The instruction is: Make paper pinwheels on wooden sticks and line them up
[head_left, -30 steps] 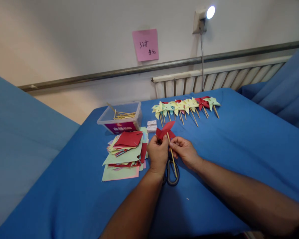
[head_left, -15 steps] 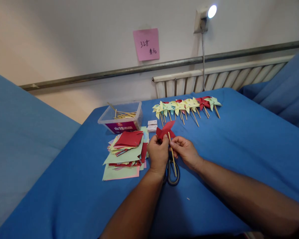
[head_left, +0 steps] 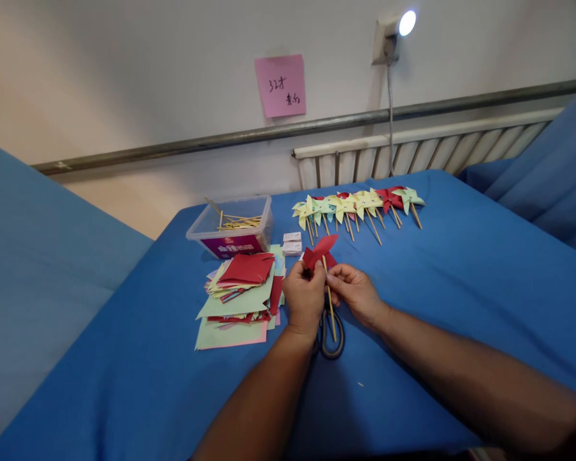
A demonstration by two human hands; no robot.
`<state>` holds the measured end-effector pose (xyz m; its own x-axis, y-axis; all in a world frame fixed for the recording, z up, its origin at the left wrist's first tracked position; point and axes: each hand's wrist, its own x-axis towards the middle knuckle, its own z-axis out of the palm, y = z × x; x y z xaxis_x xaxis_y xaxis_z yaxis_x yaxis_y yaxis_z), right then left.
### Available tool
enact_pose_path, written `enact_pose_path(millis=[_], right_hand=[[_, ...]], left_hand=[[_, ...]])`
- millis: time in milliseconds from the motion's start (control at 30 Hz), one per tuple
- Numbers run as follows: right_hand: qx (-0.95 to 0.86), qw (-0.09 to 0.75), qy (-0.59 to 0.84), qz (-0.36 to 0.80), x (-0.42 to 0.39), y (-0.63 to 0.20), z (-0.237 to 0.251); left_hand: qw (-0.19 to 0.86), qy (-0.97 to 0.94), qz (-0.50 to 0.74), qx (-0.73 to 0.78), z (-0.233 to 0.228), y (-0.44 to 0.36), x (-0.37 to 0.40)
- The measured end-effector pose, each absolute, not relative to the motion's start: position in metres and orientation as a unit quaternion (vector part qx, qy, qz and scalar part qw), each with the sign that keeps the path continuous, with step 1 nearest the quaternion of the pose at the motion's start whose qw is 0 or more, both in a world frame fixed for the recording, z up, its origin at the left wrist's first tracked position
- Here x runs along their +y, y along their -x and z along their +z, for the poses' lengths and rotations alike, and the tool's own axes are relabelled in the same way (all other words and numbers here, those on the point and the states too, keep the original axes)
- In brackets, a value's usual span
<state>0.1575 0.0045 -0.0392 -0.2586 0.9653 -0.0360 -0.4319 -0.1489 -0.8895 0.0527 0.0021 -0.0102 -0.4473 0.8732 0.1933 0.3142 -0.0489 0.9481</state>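
Observation:
A red paper pinwheel (head_left: 325,246) is pinched in my left hand (head_left: 305,296), at the middle of the table. A thin wooden stick (head_left: 331,314) runs down from behind its centre, its top end by my left thumb. My right hand (head_left: 356,292) is closed beside the stick, thumb and fingertips on it just below the paper. Partly under the stick and my wrist lie scissors (head_left: 333,352) with black handles, their blades hidden by my hands.
Finished pinwheels (head_left: 365,203) lie in a row at the back. To the left, a clear plastic tub (head_left: 230,244) holds wooden sticks, with a stack of coloured paper (head_left: 240,298) before it. Two small white boxes (head_left: 292,243) stand beside them. A blue cloth (head_left: 436,294) covers the table.
Hardly anything differs. The view has shifted slightly, and the lower end of the stick has swung a little to the left. Both hands keep their hold.

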Motion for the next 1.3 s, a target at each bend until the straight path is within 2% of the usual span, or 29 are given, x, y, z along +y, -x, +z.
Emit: enact_pose_path(millis=[600,1300], right_hand=[[-0.416,0.507,0.339,0.674,0.0050,-0.1589,-0.0390],[-0.420,0.509,0.363,0.658,0.0057,-0.1566,-0.0360]], left_hand=[[0.237,-0.475,0.554,0.641,-0.0093,-0.0530,0.0018],[0.172,-0.510,0.518,0.665,-0.0112,-0.0505,0.0029]])
